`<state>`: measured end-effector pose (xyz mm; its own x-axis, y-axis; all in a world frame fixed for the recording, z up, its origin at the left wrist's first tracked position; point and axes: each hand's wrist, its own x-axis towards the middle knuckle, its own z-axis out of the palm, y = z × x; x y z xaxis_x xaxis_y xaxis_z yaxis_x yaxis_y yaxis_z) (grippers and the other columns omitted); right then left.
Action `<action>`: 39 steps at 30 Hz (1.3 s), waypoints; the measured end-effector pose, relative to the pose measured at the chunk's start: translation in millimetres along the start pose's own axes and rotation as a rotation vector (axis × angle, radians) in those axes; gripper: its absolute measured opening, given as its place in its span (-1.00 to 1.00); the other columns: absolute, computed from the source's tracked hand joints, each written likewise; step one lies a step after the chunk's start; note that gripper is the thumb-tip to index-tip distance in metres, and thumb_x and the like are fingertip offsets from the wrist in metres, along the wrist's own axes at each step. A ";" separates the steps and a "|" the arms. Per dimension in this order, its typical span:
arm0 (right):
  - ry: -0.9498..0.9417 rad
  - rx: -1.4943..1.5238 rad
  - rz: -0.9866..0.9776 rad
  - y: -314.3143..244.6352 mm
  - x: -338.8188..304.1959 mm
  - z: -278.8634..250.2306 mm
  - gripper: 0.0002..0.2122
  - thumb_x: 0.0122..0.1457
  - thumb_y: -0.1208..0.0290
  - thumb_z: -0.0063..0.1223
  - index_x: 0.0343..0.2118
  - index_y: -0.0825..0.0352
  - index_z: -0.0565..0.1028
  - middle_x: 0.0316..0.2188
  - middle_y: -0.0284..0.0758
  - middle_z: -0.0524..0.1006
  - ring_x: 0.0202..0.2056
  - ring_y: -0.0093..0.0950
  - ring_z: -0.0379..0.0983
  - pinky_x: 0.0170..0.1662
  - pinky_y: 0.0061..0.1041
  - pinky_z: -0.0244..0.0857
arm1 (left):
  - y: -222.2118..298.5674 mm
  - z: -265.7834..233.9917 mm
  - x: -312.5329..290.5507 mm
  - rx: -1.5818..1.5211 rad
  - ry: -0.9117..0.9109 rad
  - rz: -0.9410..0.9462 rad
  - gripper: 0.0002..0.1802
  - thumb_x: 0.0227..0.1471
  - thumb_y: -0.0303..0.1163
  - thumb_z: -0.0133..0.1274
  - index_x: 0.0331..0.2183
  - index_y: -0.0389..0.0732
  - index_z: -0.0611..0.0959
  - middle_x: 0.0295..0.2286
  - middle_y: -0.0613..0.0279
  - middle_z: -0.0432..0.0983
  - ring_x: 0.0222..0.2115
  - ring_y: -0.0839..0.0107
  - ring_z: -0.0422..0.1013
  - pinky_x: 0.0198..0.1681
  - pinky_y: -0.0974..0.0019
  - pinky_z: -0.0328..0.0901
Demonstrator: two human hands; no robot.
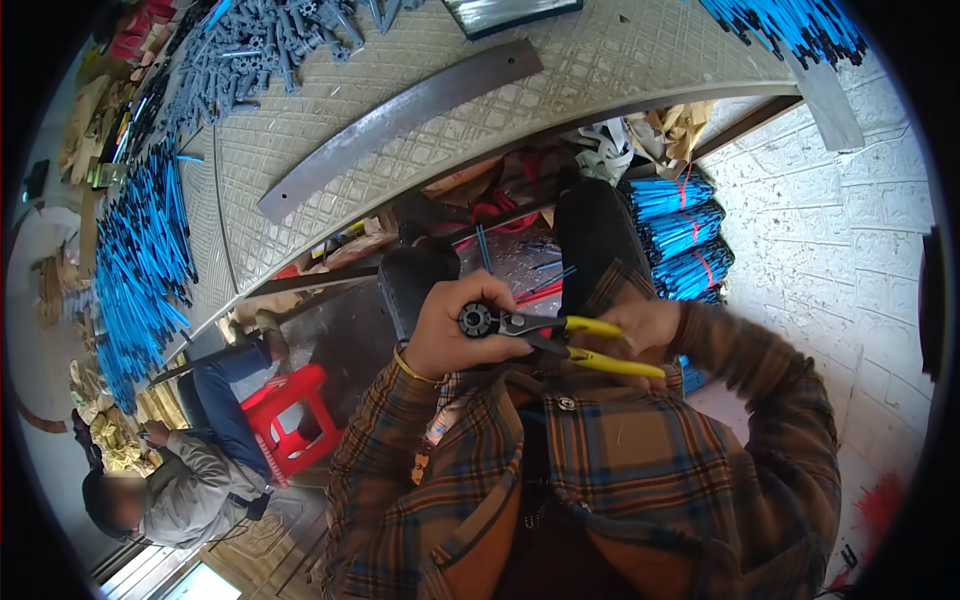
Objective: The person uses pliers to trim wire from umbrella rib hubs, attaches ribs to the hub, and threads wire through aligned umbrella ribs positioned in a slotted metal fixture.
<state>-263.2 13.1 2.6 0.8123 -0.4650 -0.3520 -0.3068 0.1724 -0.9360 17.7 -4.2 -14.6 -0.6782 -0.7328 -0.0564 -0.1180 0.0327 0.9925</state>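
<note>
My left hand [450, 330] sits just left of the middle of the frame, fingers curled tight around a small dark round part [476, 320]. It looks like a toothed ring or a bearing, but it is too small for me to say which. My right hand [640, 335] is just right of centre, closed around the yellow handles of a pair of pliers [560, 335]. The handles stand a little apart, and the dark nose of the pliers points left, touching the round part or right beside it. I cannot tell whether the nose actually bites on it.

As for progress, I judge the work on this one piece to be in the middle: the part is held up close to my chest and the tool is at it, but nothing shows it fitted, cut or finished yet. Whatever follows with this piece is left to do.

Beyond my hands, a long grey metal strip [400, 125] lies on the patterned table [600, 70] across the upper middle. Blue rods [140, 250] are heaped along the left edge, with more bundled at centre right. A pile of grey plastic pieces [250, 50] lies at upper left. At lower left another person [190, 480] sits by a red stool [290, 410].
</note>
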 end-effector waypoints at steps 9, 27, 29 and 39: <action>-0.182 0.504 0.224 7.8 1.7 5.3 -0.47 0.04 0.25 0.08 0.00 0.44 0.18 -0.47 -0.23 0.49 -0.49 -0.50 0.45 -0.40 -0.52 0.37 | 4.4 -1.5 1.5 -0.111 0.170 -0.048 -0.50 -0.49 -0.39 0.37 -0.40 -0.26 0.50 -0.46 0.31 0.44 -0.43 0.57 0.38 -0.31 0.52 0.26; -0.168 0.494 0.123 24.2 9.8 13.5 -0.66 0.16 0.27 -0.09 -0.09 0.38 0.25 -0.48 -0.17 0.49 -0.55 -0.47 0.47 -0.50 -0.57 0.38 | -0.1 1.8 2.0 -0.127 0.118 -0.027 -0.51 -0.45 -0.37 0.38 -0.39 -0.25 0.50 -0.50 0.35 0.38 -0.49 0.61 0.30 -0.37 0.54 0.21; -0.259 0.667 0.268 25.0 9.9 12.8 -0.70 0.19 0.28 -0.13 -0.12 0.37 0.28 -0.45 -0.16 0.50 -0.53 -0.48 0.48 -0.51 -0.58 0.37 | 0.3 2.5 2.3 -0.125 0.085 -0.010 -0.51 -0.45 -0.37 0.38 -0.38 -0.25 0.50 -0.50 0.35 0.39 -0.49 0.61 0.30 -0.37 0.54 0.21; -0.254 0.612 0.339 -10.0 3.1 -7.0 -0.78 0.21 0.35 -0.19 -0.25 0.45 0.30 -0.36 -0.10 0.48 -0.36 -0.38 0.50 -0.34 -0.49 0.45 | 14.4 0.6 6.0 0.012 -0.017 -0.046 -0.58 -0.42 -0.35 0.32 -0.41 -0.27 0.54 -0.51 0.34 0.44 -0.50 0.61 0.33 -0.41 0.52 0.20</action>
<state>-261.0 3.9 10.8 0.8346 -0.0979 -0.5420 -0.2903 0.7581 -0.5840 11.5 -7.8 -0.7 -0.6839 -0.7221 -0.1042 -0.1580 0.0071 0.9874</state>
